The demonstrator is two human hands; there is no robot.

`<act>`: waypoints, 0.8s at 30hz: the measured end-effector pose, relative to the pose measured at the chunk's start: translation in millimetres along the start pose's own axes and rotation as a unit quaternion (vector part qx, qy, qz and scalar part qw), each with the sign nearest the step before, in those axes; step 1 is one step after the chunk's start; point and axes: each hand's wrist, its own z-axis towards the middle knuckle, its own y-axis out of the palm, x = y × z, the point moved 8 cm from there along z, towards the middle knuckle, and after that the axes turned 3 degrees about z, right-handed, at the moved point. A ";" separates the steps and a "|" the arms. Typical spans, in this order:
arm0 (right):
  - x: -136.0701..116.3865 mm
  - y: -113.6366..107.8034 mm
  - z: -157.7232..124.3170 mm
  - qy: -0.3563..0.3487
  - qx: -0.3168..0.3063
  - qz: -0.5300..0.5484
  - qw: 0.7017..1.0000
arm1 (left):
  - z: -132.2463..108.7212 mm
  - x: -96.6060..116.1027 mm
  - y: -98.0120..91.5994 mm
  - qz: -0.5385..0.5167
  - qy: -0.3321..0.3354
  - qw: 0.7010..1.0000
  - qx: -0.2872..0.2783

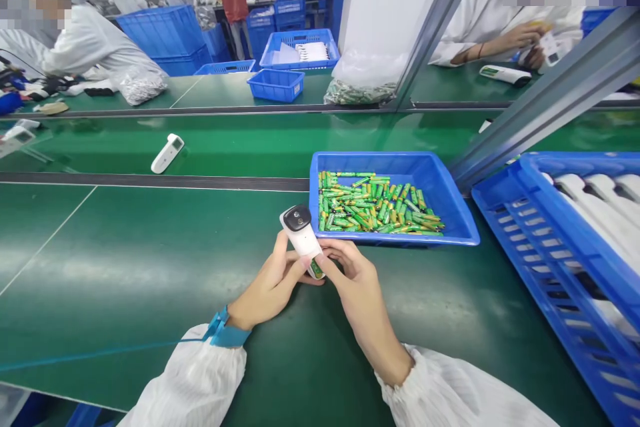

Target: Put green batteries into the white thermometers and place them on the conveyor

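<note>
I record a white handheld unit (pixel 300 233) held in both of the person's hands, just above the green desk (pixel 100 267) and just beside the near left corner of a blue plastic tray (pixel 395 167). Its long axis runs on a slant: the dark, round-faced head end points up and away from me, leaning left, and the lower end points toward the person and to the right. A green battery (pixel 317 269) shows at that lower end.

The left hand (pixel 270 280) is closed around the unit's lower side, with its fingers curled against the casing. The right hand (pixel 357 280) is also closed on the lower end, its fingertips (pixel 325 259) pressed near the battery. I find both hands gripping the unit, and they meet around it.

The tray holds a loose heap of green batteries (pixel 380 203), lying in mixed directions. To the right, a blue crate (pixel 575 260) holds a row of white units (pixel 595 213), set at a slant. A second white unit (pixel 167 153) lies on the green strip beyond a dark rail (pixel 150 180). A blue strap (pixel 227 333) circles the left wrist, with a blue cord (pixel 100 353) running left across the desk. White sleeves (pixel 190 373) cover both forearms.

Across the line, a co-worker's hand (pixel 520 37) works at another white unit.
</note>
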 end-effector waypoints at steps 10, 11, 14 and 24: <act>7.8 3.2 1.0 0.088 -0.002 0.050 0.995 | 1.0 -1.5 1.6 0.017 0.001 1.000 0.001; 8.1 3.4 0.8 0.094 -0.001 0.051 0.994 | 0.8 -0.9 2.3 0.023 -0.001 1.000 -0.001; 8.9 4.1 0.5 0.103 0.002 0.057 0.993 | -0.5 0.9 4.4 0.053 -0.006 0.999 -0.005; 3.9 8.3 -3.8 0.097 -0.022 0.065 0.993 | -1.3 5.1 6.9 0.079 0.019 0.997 -0.003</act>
